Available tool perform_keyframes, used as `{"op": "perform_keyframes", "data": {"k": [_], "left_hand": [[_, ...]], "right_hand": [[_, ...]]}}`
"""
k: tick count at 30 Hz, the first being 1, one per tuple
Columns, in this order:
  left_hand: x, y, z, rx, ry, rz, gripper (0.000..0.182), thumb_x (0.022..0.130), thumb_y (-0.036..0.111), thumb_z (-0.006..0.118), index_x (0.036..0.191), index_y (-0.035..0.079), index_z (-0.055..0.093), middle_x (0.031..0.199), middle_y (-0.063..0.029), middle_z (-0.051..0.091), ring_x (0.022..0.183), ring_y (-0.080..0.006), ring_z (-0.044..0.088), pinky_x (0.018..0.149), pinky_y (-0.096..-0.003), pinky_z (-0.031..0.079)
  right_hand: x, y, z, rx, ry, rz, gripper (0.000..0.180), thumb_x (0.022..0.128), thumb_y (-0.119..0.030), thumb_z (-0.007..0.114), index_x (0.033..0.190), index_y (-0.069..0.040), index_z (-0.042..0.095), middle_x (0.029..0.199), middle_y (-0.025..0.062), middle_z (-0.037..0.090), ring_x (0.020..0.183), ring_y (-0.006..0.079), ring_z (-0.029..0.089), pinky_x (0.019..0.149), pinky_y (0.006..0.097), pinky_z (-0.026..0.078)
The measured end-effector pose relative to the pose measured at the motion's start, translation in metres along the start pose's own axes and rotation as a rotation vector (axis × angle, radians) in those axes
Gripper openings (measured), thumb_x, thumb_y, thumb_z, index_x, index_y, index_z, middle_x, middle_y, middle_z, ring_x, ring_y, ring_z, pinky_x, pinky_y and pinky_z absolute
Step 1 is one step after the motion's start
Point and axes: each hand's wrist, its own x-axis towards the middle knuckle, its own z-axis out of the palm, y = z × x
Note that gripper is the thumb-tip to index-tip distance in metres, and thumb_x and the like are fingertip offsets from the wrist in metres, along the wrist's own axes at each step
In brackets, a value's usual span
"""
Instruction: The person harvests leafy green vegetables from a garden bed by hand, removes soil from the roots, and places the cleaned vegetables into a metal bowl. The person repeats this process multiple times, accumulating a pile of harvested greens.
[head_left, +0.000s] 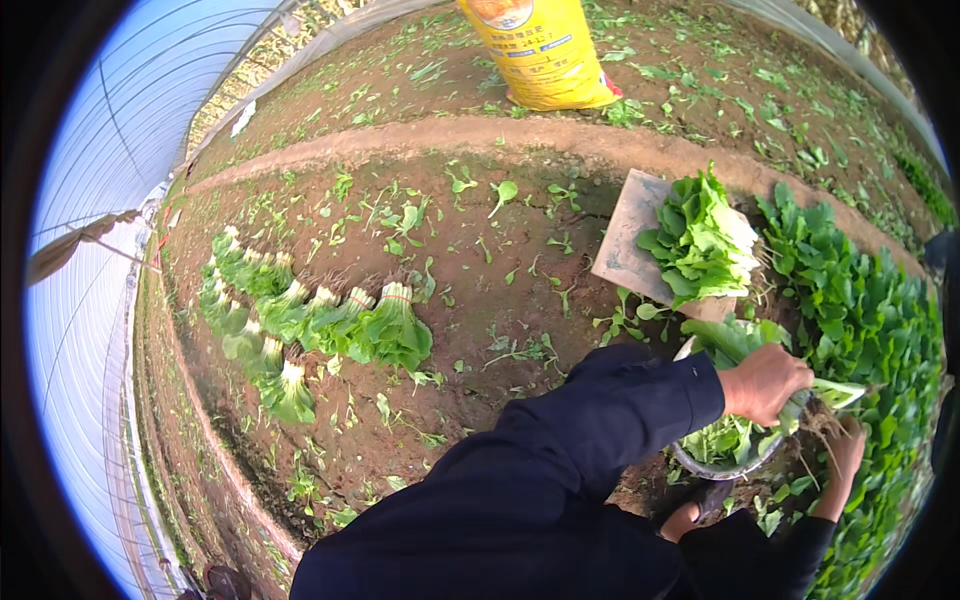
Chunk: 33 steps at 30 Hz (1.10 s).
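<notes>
My left hand (766, 384) is closed around leafy green plants, whose pale stems (840, 391) and soil-covered roots (821, 418) stick out to the right. Just below those roots is my right hand (846, 450). Its fingers are partly hidden behind them, so I cannot tell whether it grips anything. Under my left hand stands a round basin (726, 474) with loose green leaves (716, 442) inside. Above the basin, a heap of cut leafy greens (697, 240) lies on a flat board (630, 229), its pale root ends facing right.
Growing leafy greens (862, 315) fill the bed on the right. Several banded bundles of greens (394, 326) lie on the soil at left. A yellow sack (547, 60) bearing writing stands at the top. Plastic greenhouse sheeting (82, 315) curves along the left.
</notes>
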Motion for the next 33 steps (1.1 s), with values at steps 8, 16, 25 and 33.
{"op": "perform_keyframes", "data": {"k": [8, 16, 25, 33], "left_hand": [[0.01, 0.003, -0.029, -0.952, -0.159, -0.339, 0.045, 0.072, 0.001, 0.072, 0.116, -0.002, 0.062, 0.106, -0.0039, 0.068, 0.092, -0.0119, 0.06, 0.088, -0.0292, 0.048], [0.014, -0.011, -0.03, -1.022, -0.238, -0.419, 0.04, 0.074, 0.015, 0.069, 0.112, 0.003, 0.06, 0.1, -0.0021, 0.061, 0.092, -0.0148, 0.057, 0.082, -0.0295, 0.045], [0.008, 0.004, -0.013, -1.172, -0.066, -0.483, 0.035, 0.083, 0.004, 0.065, 0.118, 0.002, 0.06, 0.107, -0.0005, 0.062, 0.099, -0.011, 0.058, 0.089, -0.0279, 0.046], [0.008, 0.01, -0.011, -1.392, -0.06, -0.662, 0.048, 0.08, 0.006, 0.064, 0.126, 0.001, 0.055, 0.115, -0.0049, 0.062, 0.107, -0.0165, 0.059, 0.096, -0.0321, 0.047]], "right_hand": [[-0.052, -0.12, -0.033, 1.799, -0.115, -0.381, 0.052, 0.104, -0.04, 0.042, 0.135, 0.002, 0.048, 0.123, 0.0112, 0.062, 0.109, 0.0176, 0.06, 0.096, 0.0332, 0.047], [-0.047, -0.124, -0.051, 1.416, 0.274, -0.223, 0.027, 0.104, -0.026, 0.049, 0.115, -0.002, 0.056, 0.077, -0.0004, 0.056, 0.064, 0.0081, 0.054, 0.061, 0.0224, 0.047], [-0.066, -0.158, -0.012, 0.952, 0.549, -0.363, 0.031, 0.098, -0.02, 0.051, 0.118, 0.001, 0.061, 0.111, 0.0188, 0.061, 0.095, 0.0369, 0.063, 0.083, 0.0393, 0.051], [-0.066, -0.164, 0.003, 1.248, 0.51, -0.408, 0.031, 0.098, -0.013, 0.052, 0.121, 0.006, 0.06, 0.134, 0.0213, 0.05, 0.123, 0.0321, 0.052, 0.105, 0.0357, 0.039]]}}
